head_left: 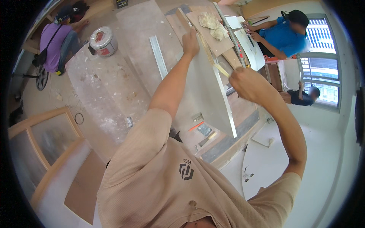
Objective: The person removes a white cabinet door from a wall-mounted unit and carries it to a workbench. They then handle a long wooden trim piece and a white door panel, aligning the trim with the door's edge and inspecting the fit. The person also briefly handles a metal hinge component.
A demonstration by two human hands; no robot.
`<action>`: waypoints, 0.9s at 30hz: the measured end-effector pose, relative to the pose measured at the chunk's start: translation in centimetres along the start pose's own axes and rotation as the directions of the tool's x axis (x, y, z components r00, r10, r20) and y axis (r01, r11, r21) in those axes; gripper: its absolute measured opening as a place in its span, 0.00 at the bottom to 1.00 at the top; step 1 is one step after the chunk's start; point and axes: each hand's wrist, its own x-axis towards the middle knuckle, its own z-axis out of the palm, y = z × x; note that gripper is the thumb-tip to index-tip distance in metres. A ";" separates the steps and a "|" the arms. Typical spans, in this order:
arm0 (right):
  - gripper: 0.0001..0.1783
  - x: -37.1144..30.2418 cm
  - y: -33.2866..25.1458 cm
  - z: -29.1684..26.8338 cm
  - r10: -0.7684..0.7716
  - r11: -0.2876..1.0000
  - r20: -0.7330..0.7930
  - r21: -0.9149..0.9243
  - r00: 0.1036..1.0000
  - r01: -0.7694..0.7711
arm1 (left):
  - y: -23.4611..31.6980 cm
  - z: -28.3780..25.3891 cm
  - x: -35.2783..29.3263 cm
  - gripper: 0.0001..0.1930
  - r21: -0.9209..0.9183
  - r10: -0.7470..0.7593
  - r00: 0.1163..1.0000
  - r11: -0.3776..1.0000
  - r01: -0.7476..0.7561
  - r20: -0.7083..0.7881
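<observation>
My left hand (191, 42) is closed over the upper edge of a long white panel (213, 89), toward its far end. The panel stands tilted on its long edge above the worktable. In my closed right hand (245, 84) is a thin pale-yellow strip (221, 70), its tip touching or very near the panel's bare edge; I cannot tell its exact kind. On the table left of the panel's near end lie an orange pencil-like stick (196, 126), a small dark packet (204, 129) and a brush with a pale handle (207, 139).
A white paint bucket (103, 41) and a white metal channel (158, 57) rest on the boards at left. Crumpled yellowish material (213, 26) lies on a brown board beyond the panel. A person in blue (283, 36) works at far right; another in purple (53, 45) crouches at far left.
</observation>
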 end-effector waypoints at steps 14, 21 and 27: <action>0.05 -24.4 -15.4 0.7 0.401 0.907 -0.015 0.145 0.916 -0.395 | -7.6 2.5 3.8 0.20 0.195 0.332 0.935 0.932 -0.305 -0.124; 0.06 -25.7 -19.3 4.5 0.492 0.867 -0.120 0.153 0.862 -0.474 | -4.0 1.3 1.4 0.24 0.032 0.188 0.981 0.982 -0.187 -0.046; 0.07 -25.5 -17.9 4.8 0.506 0.859 -0.350 0.119 0.788 -0.499 | -3.0 -0.5 3.0 0.25 -0.099 -0.052 0.994 0.993 0.062 0.100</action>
